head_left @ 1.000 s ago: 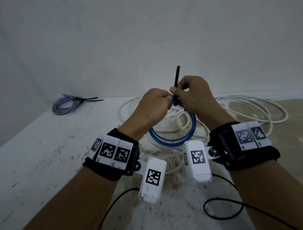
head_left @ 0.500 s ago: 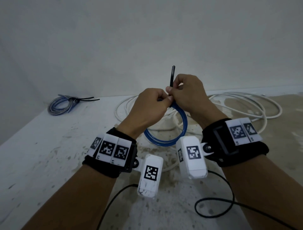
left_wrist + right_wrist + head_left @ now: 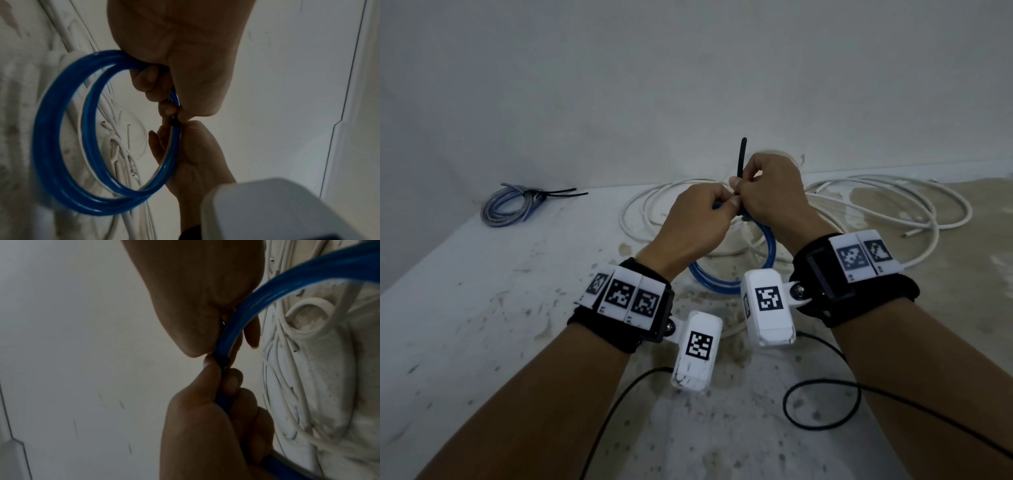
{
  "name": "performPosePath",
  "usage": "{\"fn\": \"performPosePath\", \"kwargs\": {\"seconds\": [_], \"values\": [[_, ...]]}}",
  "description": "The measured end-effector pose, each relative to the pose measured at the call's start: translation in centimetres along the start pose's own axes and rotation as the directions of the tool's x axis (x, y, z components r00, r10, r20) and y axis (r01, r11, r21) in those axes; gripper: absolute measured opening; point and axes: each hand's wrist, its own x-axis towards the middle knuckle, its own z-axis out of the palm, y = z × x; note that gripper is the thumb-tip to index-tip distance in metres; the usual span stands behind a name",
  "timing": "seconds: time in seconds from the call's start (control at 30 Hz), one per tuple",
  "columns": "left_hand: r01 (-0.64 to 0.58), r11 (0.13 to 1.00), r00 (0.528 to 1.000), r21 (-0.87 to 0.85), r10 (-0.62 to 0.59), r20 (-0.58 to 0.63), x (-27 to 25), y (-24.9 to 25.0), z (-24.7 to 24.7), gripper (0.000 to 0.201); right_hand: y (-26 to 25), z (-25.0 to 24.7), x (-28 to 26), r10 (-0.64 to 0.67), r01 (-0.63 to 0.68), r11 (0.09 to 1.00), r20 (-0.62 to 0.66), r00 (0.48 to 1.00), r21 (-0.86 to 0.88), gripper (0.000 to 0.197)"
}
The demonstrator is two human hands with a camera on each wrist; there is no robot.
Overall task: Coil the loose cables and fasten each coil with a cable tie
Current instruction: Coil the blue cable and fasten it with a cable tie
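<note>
Above the table, both hands meet at the top of the blue cable coil [image 3: 736,274], which hangs below them off the surface. Left hand [image 3: 695,222] has its fingers curled round the coil strands just left of the cable tie [image 3: 741,157]. Right hand [image 3: 770,195] has its fingers curled round the strands on the other side and pinches the tie; whether thumb or finger is on the tie head I can't tell. Tie tail sticks up, slightly tilted, above the right knuckles. Left wrist view: the black tie head [image 3: 174,122] sits on the strands right between the 2 hands, touching both. Coil shows at least 2 loops there, partly blurred.

White cable [image 3: 893,205] lies loose in wide loops on the table [image 3: 482,325] directly under and behind the hands, reaching out to the right. Wall just behind it. 1 grey-blue coil [image 3: 510,205], already tied with a black tie, sits far left near the wall, well apart from the hands. Near table area left of the arms is bare, stained surface. Black leads [image 3: 822,404] from the wrist cameras trail over the near edge.
</note>
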Motion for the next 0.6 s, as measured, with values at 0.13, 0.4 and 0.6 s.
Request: {"fn": "performPosePath", "kwargs": {"seconds": [0.13,0.4,0.6], "values": [[0.054,0.996,0.998,-0.068,-0.051,0.037,1.0,1.0,-1.4,0.027,-1.1,-0.6,0.3,0.122,-0.144,0.964,0.110,0.986,0.225,0.020],[-0.039,0.999,0.999,-0.017,0.039,-0.022,0.8,2.2,-5.5,0.031,-5.9,-1.0,-0.2,0.098,-0.130,0.958,0.134,0.986,0.257,0.020],[0.107,0.963,0.988,-0.249,-0.130,-0.079,-0.8,3.0,-8.3,0.021,-8.6,-0.2,-0.7,0.114,-0.118,0.940,0.032,0.993,0.320,0.025]]}}
